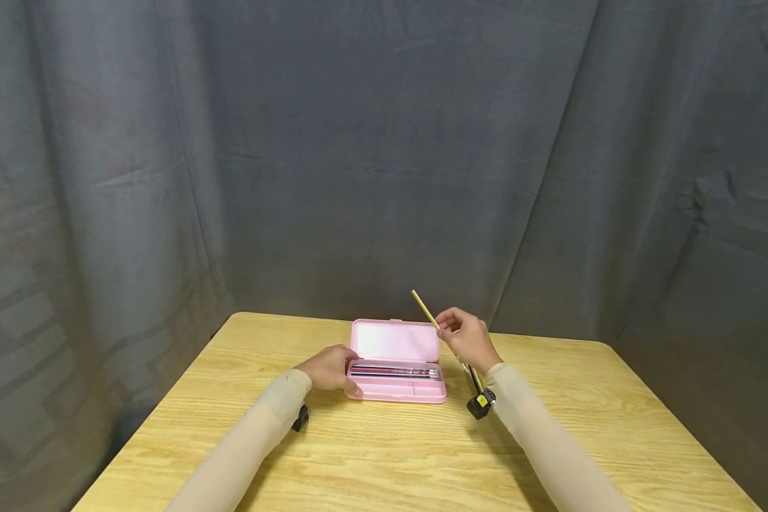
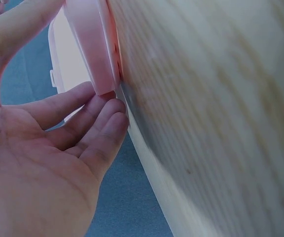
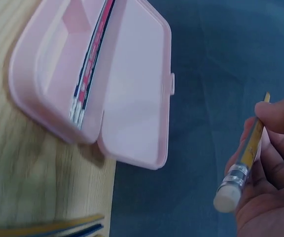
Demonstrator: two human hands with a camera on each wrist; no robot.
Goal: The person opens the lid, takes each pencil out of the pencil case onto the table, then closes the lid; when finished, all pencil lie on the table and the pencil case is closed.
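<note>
Starting at the left: the left hand (image 1: 330, 368) rests against the left end of the pink pencil case (image 1: 397, 361), and the left wrist view shows the fingers (image 2: 100, 121) fairly straight and relaxed, their tips touching the case's rounded corner (image 2: 95, 47) where it meets the wooden table (image 1: 384, 441). Nothing is gripped there; the palm is open and the hand simply steadies the box.

The case sits open in the middle of the table, toward the far edge, lid tipped back and upright behind the tray. Inside the tray, along the back compartment, lie several pencils (image 1: 393, 371) side by side, running lengthwise; the right wrist view shows their red and dark barrels (image 3: 90, 69) with the ends toward the near corner.

Moving right: the right hand (image 1: 468, 340) is raised just beside the lid's right end, thumb and fingers pinched on a yellow pencil (image 1: 425, 309). Its tip points up and to the left, above the lid, and the eraser end (image 3: 228, 196) points down past the palm. Below that hand, more pencils (image 1: 473, 375) lie on the table just right of the case.
</note>
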